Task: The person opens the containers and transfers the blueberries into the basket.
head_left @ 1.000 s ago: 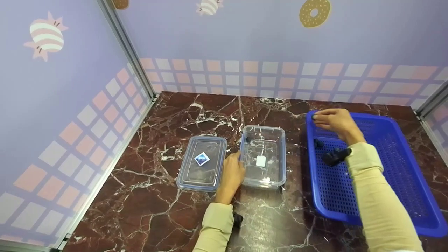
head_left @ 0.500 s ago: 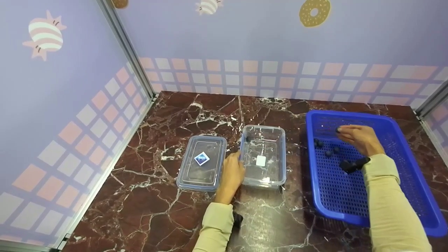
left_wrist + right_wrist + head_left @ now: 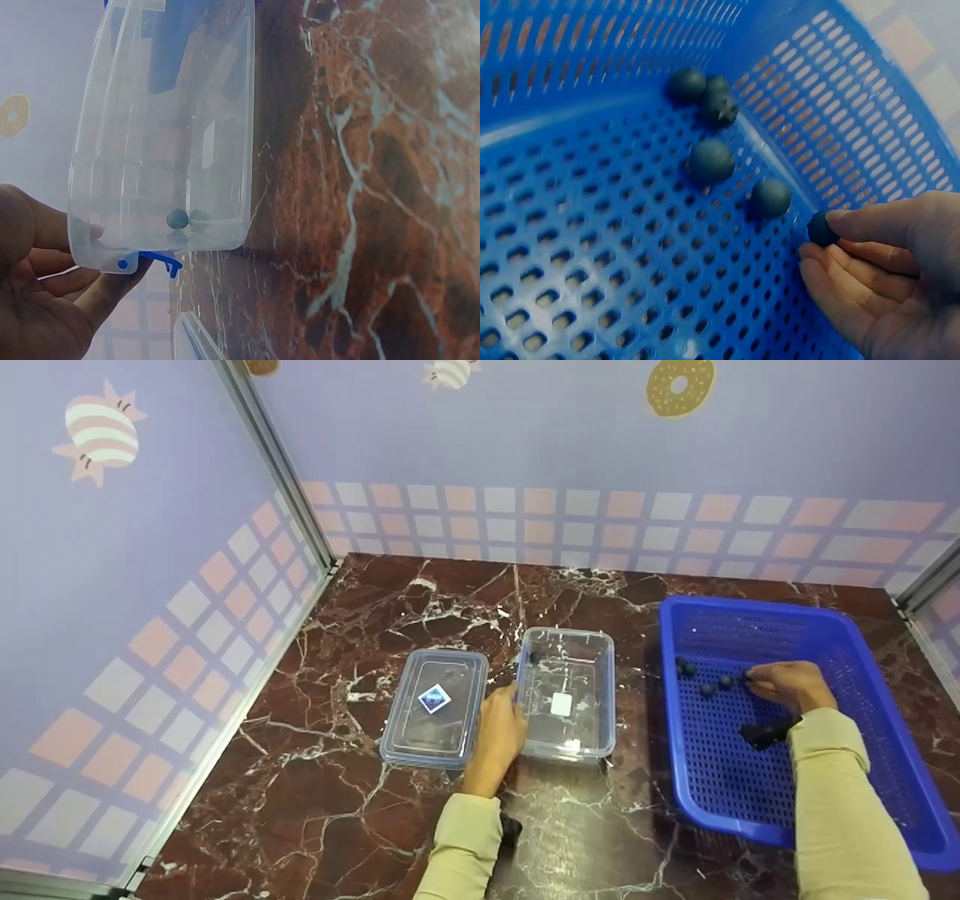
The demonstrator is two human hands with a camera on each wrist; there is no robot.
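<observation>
My left hand [image 3: 501, 727] holds the near-left wall of a clear plastic container [image 3: 606, 697], its thumb inside the rim and fingers outside in the left wrist view. A single blueberry [image 3: 178, 219] lies in that container. Over on the right, my right hand [image 3: 793, 685] is low inside a blue plastic basket [image 3: 675, 765]. Between thumb and fingers it pinches a blueberry [image 3: 823, 228], just above or at the perforated floor; contact cannot be told. Several other blueberries [image 3: 712, 161] rest on the floor, some of them clustered in the far-left corner.
A clear lid [image 3: 435, 727] with a blue diamond sticker lies flat left of the container. All stand on a dark red marbled table [image 3: 315, 795]. Patterned wall panels [image 3: 480, 450] enclose the back and sides.
My right hand has moved from the basket's far-left rim rightward and down to its floor, a blueberry at its fingertips. The left hand and container stay put.
</observation>
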